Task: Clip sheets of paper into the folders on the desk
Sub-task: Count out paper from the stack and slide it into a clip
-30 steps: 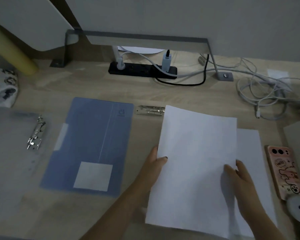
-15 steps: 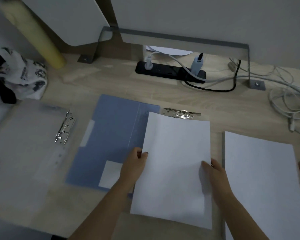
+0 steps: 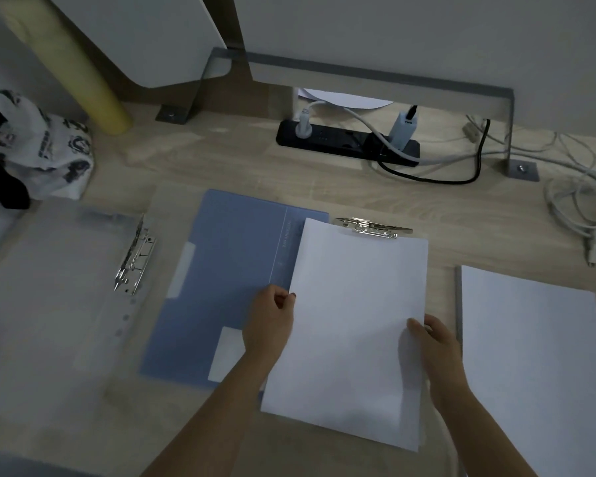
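Head view: sheet [image 3: 355, 325], gripped by left hand [image 3: 269, 325] and right hand [image 3: 434, 346], now shifted off paper stack [image 3: 530, 356], top edge at metal clip [image 3: 375, 228]; ready for clipping beside blue folder [image 3: 234, 270].

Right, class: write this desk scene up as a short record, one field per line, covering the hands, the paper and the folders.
left hand: grips the held sheet's left edge
right hand: grips its right edge
held sheet: top edge beside the metal clip
blue folder: open, partly under the sheet
clear folder: open, ring clip empty
paper stack: right of the held sheet
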Demonstrator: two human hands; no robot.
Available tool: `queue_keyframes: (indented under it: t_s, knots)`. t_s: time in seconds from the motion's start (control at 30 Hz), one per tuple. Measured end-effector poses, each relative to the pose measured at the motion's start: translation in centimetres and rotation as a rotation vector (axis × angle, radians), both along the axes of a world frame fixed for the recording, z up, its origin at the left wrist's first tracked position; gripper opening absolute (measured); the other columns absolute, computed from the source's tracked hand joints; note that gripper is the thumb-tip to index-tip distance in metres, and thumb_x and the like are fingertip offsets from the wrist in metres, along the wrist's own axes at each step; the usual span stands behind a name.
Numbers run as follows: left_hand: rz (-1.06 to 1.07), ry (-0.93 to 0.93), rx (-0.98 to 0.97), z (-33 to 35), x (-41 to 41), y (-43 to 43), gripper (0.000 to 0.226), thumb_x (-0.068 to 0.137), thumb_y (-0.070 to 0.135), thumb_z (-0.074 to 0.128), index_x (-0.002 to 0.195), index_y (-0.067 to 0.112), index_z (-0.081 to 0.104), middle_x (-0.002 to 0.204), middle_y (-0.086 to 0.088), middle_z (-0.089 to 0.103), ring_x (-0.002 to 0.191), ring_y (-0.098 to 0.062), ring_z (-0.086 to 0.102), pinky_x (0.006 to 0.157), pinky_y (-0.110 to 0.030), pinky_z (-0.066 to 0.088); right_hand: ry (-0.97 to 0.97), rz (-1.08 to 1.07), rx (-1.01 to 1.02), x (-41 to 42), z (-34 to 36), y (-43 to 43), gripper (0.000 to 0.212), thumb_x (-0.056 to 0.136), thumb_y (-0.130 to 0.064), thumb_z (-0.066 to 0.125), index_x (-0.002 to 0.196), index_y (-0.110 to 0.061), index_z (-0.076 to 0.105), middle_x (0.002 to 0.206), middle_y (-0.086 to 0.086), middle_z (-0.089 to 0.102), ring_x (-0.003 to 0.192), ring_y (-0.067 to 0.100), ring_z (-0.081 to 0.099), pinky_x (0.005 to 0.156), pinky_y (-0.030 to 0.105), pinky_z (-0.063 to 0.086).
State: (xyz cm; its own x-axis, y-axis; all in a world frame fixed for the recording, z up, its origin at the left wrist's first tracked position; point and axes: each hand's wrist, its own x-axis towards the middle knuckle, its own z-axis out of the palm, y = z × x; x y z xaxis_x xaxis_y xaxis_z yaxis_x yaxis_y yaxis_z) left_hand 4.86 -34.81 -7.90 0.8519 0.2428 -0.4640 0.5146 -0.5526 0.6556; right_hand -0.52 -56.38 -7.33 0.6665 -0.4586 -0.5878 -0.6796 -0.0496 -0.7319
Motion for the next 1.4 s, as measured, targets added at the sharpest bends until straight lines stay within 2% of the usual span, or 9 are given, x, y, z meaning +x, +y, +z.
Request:
queue_keyframes:
  t_s: [0.13,0.3,0.47,0.77,0.97,1.13,1.23,1.3,1.4]
  knots:
    - [-0.003,-0.043,0.076,-0.2,0.0,-0.1,0.012,0.092,0.027,0.051,0.083,0.019,0.05,0.082,0.005,0.056,0.076,-0.012,0.053,0.053,-0.017,0.033,-0.021,0.013,-0.062,0.0,-0.2,0.5,0.015,0.094,-0.021,0.045,0.096,-0.016,0.059,0.081,0.003,0.058,0.076,0.019,0.053,0.073,0.035,0.041]
    - [0.007,-0.065,0.169,-0.4,0.0,-0.3,0.013,0.093,0.028,0.049,0.083,0.019,0.051,0.087,0.0,0.061,0.077,-0.016,0.056,0.051,-0.02,0.033,-0.02,0.053,-0.122,0.2,-0.5,0.9,0.018,0.095,-0.026,0.043,0.102,-0.015,0.056,0.076,0.004,0.055,0.073,0.02,0.052,0.073,0.037,0.042]
    - [0.005,-0.067,0.224,-0.5,0.1,-0.2,0.015,0.093,0.027,0.048,0.088,0.015,0.054,0.09,-0.002,0.061,0.08,-0.017,0.056,0.051,-0.023,0.033,-0.02,0.093,-0.174,0.5,-0.2,1.1,0.009,0.095,-0.027,0.042,0.098,-0.022,0.05,0.076,0.002,0.053,0.071,0.015,0.049,0.072,0.033,0.038]
    - [0.003,-0.061,0.205,-0.7,0.2,-0.1,0.015,0.093,0.022,0.047,0.091,0.009,0.055,0.09,-0.007,0.061,0.079,-0.019,0.055,0.054,-0.024,0.036,0.024,0.107,-0.228,0.8,-0.8,1.3,0.019,0.095,-0.03,0.042,0.107,-0.018,0.051,0.072,-0.002,0.052,0.081,0.023,0.052,0.076,0.037,0.04]
    - [-0.014,-0.067,0.249,-0.9,0.2,-0.2,0.016,0.093,0.023,0.047,0.092,0.009,0.055,0.092,-0.008,0.061,0.079,-0.018,0.055,0.053,-0.023,0.036,0.043,0.119,-0.281,0.9,-1.1,1.2,0.025,0.095,-0.029,0.043,0.109,-0.012,0.052,0.068,-0.001,0.05,0.075,0.022,0.051,0.069,0.034,0.038]
    - [-0.02,-0.105,0.306,-0.6,-0.1,-0.7,0.016,0.093,0.023,0.048,0.102,0.01,0.051,0.102,-0.007,0.058,0.083,-0.014,0.05,0.055,-0.02,0.036,0.049,0.122,-0.308,1.1,-0.9,1.2,0.023,0.094,-0.028,0.045,0.108,-0.011,0.05,0.081,0.005,0.057,0.079,0.026,0.055,0.071,0.037,0.044]
    - [-0.102,-0.237,0.373,-1.1,-0.2,-0.6,0.031,0.089,0.016,0.056,0.12,0.009,0.052,0.12,-0.012,0.057,0.105,-0.025,0.056,0.076,-0.03,0.052,0.063,0.109,-0.394,1.3,-1.0,1.7,0.023,0.093,-0.025,0.048,0.105,-0.006,0.049,0.092,0.011,0.059,0.084,0.028,0.056,0.072,0.037,0.045]
    - [-0.297,-0.373,0.418,-1.9,-0.2,-0.4,0.05,0.083,0.003,0.061,0.131,0.01,0.049,0.134,-0.014,0.053,0.121,-0.032,0.052,0.093,-0.039,0.049,0.032,0.089,-0.522,1.2,-1.3,2.1,0.025,0.089,-0.021,0.055,0.103,0.0,0.05,0.1,0.018,0.057,0.087,0.033,0.055,0.071,0.038,0.046]
    - [-0.587,-0.331,0.344,-2.9,0.0,-0.5,0.064,0.089,-0.006,0.045,0.146,0.015,0.024,0.156,0.0,0.012,0.144,-0.019,0.009,0.114,-0.032,0.027,0.006,0.116,-0.634,1.1,-1.3,2.2,0.033,0.084,-0.017,0.063,0.105,0.005,0.05,0.104,0.025,0.052,0.088,0.037,0.052,0.072,0.039,0.044]
